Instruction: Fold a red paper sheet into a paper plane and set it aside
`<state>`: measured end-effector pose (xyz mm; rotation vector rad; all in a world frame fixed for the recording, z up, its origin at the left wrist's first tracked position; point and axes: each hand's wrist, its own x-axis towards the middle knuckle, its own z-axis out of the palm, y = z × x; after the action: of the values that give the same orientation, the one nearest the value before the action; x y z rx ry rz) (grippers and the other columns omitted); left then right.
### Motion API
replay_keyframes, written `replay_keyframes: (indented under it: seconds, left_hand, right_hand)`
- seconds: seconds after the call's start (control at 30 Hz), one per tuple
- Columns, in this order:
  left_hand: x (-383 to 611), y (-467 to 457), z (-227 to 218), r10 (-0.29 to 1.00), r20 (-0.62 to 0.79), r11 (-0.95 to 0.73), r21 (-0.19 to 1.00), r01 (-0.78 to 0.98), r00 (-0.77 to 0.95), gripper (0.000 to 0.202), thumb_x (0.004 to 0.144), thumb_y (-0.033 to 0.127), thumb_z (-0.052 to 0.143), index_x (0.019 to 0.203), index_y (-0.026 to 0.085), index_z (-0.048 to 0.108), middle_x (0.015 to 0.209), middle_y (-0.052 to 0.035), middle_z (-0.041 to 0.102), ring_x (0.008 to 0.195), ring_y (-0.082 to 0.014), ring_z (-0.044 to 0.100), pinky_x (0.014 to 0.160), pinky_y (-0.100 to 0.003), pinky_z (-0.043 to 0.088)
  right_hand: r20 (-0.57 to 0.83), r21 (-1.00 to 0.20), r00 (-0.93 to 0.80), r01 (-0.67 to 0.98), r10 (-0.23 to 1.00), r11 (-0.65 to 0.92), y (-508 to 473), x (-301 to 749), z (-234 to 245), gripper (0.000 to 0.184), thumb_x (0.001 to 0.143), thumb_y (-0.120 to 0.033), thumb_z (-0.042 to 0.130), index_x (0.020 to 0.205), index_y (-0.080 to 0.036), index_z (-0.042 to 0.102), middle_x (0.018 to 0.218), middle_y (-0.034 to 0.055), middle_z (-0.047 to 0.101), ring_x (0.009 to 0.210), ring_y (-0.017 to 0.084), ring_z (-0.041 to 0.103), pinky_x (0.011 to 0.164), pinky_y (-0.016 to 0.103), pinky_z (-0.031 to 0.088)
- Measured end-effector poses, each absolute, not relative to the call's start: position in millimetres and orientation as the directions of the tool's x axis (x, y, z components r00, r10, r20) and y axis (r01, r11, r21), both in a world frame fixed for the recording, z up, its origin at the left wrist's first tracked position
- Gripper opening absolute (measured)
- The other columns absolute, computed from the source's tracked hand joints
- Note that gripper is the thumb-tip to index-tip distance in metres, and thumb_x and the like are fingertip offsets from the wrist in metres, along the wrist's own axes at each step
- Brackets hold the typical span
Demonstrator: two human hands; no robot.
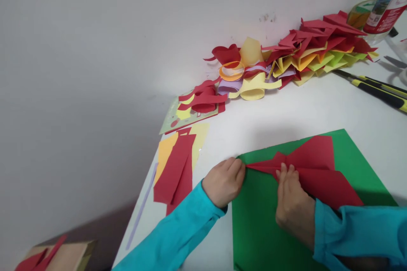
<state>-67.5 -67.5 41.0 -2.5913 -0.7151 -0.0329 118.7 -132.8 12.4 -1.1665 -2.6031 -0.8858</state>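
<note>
A folded red paper (pixel 313 165) lies on a green sheet (pixel 260 224) on the white table. My left hand (pixel 224 181) is closed, its fingertips pinching the pointed left tip of the red paper at the green sheet's corner. My right hand (pixel 291 199) rests on the red paper near its middle, fingers together and pressing down on the fold. Both arms wear teal sleeves.
A heap of red, yellow and green paper scraps (pixel 305 53) runs along the wall. Flat red and yellow offcuts (pixel 178 161) lie left of my hands. A yellow-black cutter (pixel 378 89), scissors (pixel 396 62) and a bottle (pixel 386 4) sit at the right. The table edge (pixel 140 211) drops off at the left.
</note>
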Motion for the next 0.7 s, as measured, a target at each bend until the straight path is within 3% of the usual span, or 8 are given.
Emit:
replay_keyframes:
  seconds: [0.2, 0.37, 0.57, 0.7]
  left_hand:
    - [-62.1, -68.9, 41.0, 0.495, 0.156, -0.742, -0.435, 0.509, 0.855, 0.028, 0.086, 0.009, 0.035, 0.066, 0.012, 0.055, 0.059, -0.0043, 0.05, 0.053, -0.0154, 0.044, 0.046, -0.028, 0.037]
    - [-56.4, -73.6, 39.8, 0.487, 0.182, -0.757, -0.399, 0.517, 0.854, 0.028, 0.082, 0.006, 0.036, 0.062, 0.013, 0.054, 0.056, -0.0043, 0.048, 0.05, -0.0149, 0.04, 0.045, -0.03, 0.034]
    - [-55.1, -79.5, 36.2, 0.468, 0.162, -0.772, -0.404, 0.491, 0.869, 0.025, 0.079, 0.007, 0.036, 0.068, 0.01, 0.058, 0.06, -0.0077, 0.051, 0.051, -0.016, 0.041, 0.044, -0.031, 0.035]
    - [-57.0, -80.8, 33.9, 0.491, 0.149, -0.753, -0.424, 0.504, 0.859, 0.025, 0.079, 0.007, 0.036, 0.078, 0.003, 0.061, 0.063, -0.0098, 0.054, 0.052, -0.0164, 0.044, 0.045, -0.031, 0.039]
  right_hand:
    - [0.318, 0.493, -0.695, 0.702, 0.645, 0.514, -133.2, 118.3, 13.8, 0.029, 0.076, -0.006, 0.044, 0.09, 0.008, 0.065, 0.091, 0.0264, 0.065, 0.081, 0.031, 0.063, 0.069, 0.047, 0.047]
    - [0.366, 0.424, -0.659, 0.747, 0.657, 0.513, -133.7, 117.2, 14.1, 0.027, 0.079, -0.009, 0.046, 0.09, 0.008, 0.065, 0.091, 0.0254, 0.066, 0.081, 0.029, 0.063, 0.07, 0.047, 0.047]
    - [0.284, 0.502, -0.698, 0.692, 0.657, 0.519, -133.6, 118.6, 18.5, 0.03, 0.075, -0.006, 0.045, 0.093, 0.007, 0.065, 0.092, 0.0241, 0.066, 0.078, 0.029, 0.064, 0.068, 0.045, 0.048]
    - [0.302, 0.48, -0.688, 0.707, 0.66, 0.519, -133.9, 118.1, 18.7, 0.031, 0.075, -0.007, 0.043, 0.092, 0.007, 0.065, 0.091, 0.024, 0.066, 0.078, 0.03, 0.064, 0.069, 0.045, 0.047]
